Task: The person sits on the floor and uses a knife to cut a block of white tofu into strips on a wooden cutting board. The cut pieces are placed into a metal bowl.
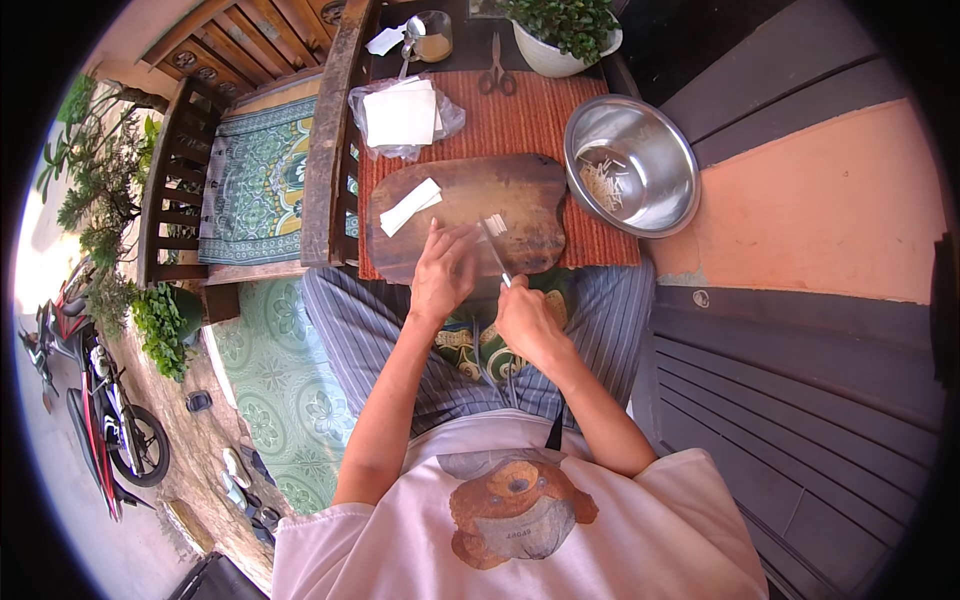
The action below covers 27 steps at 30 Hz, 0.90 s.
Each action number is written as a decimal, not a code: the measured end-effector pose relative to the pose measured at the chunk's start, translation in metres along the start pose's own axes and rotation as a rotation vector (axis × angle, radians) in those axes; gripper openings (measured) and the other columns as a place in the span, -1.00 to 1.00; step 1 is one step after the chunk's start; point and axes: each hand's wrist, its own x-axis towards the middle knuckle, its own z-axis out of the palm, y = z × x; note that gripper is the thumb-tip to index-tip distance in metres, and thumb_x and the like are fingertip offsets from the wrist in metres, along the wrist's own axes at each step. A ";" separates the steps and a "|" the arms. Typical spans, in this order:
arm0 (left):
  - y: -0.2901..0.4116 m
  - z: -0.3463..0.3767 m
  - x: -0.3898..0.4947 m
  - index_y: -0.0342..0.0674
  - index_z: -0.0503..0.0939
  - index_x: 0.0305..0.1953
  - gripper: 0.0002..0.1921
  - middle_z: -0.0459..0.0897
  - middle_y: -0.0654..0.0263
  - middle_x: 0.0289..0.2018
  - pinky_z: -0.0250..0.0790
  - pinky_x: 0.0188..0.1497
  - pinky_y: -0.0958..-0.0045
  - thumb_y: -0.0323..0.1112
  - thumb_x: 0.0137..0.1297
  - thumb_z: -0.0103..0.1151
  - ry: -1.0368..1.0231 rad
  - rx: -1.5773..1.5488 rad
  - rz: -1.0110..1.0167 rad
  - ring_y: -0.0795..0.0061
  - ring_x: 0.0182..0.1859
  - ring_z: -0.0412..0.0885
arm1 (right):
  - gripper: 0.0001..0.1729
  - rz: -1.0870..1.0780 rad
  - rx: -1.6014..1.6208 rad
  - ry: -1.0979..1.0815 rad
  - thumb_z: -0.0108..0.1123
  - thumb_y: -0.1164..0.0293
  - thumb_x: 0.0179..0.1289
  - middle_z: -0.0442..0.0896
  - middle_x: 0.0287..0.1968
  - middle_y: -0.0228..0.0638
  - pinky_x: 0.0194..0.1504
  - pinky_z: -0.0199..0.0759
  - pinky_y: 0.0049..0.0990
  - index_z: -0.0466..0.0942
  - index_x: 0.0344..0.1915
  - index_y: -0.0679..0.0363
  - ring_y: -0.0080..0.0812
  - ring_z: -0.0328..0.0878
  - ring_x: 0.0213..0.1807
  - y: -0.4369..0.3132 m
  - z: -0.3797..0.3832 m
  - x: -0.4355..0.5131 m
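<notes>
A wooden chopping board [465, 176] lies before me on an orange-red mat. My right hand [526, 313] grips a knife [495, 251], whose blade rests across the board beside a small pile of thin white strips [496, 224]. Near the blade, my left hand [446, 270] is over the board, its fingertips blurred; whether they press on something cannot be told. Wider white strips [411, 206] lie stacked at the board's left. Behind, white square sheets [401, 112] sit on a plastic bag [450, 118]. To the right, a steel bowl [660, 165] holds many thin pale strips [602, 186].
Scissors [496, 71] lie at the mat's back edge [480, 97]. Behind are a glass mug [433, 46] with a brownish drink, a spoon [411, 37] and a potted plant [559, 45]. A wooden bench armrest [330, 150] borders the left side.
</notes>
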 end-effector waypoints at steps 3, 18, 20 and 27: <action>-0.001 0.001 -0.001 -0.26 0.72 0.09 -0.60 0.74 0.17 0.10 0.20 0.59 -0.08 -0.63 0.20 0.23 0.001 -0.002 0.015 0.10 0.16 0.67 | -0.65 0.027 -0.012 -0.040 -0.05 0.37 0.59 0.71 -0.21 0.42 -0.08 0.66 0.10 0.39 -0.02 0.55 0.35 0.74 -0.12 -0.004 -0.004 0.002; 0.001 0.000 0.001 -0.27 0.72 0.08 -0.60 0.74 0.17 0.09 0.20 0.58 -0.09 -0.64 0.19 0.23 0.004 -0.010 0.005 0.08 0.15 0.67 | -0.67 0.074 -0.012 -0.079 0.09 0.54 0.40 0.69 -0.14 0.49 0.00 0.67 0.07 0.38 0.00 0.62 0.36 0.74 -0.04 -0.011 -0.009 0.004; 0.002 0.000 0.001 -0.27 0.72 0.08 -0.60 0.74 0.17 0.08 0.20 0.58 -0.09 -0.64 0.19 0.23 0.004 -0.009 0.004 0.08 0.15 0.67 | -0.70 0.051 -0.006 -0.048 0.09 0.53 0.42 0.70 -0.17 0.48 -0.04 0.68 0.06 0.37 -0.01 0.60 0.36 0.74 -0.07 -0.007 -0.003 0.004; 0.003 -0.001 0.001 -0.27 0.72 0.08 -0.60 0.74 0.16 0.08 0.19 0.59 -0.08 -0.64 0.20 0.22 0.008 -0.008 0.001 0.09 0.16 0.67 | -0.61 0.070 0.044 -0.006 -0.10 0.33 0.65 0.68 -0.22 0.49 -0.06 0.61 0.17 0.35 -0.02 0.56 0.45 0.69 -0.09 -0.004 0.010 0.004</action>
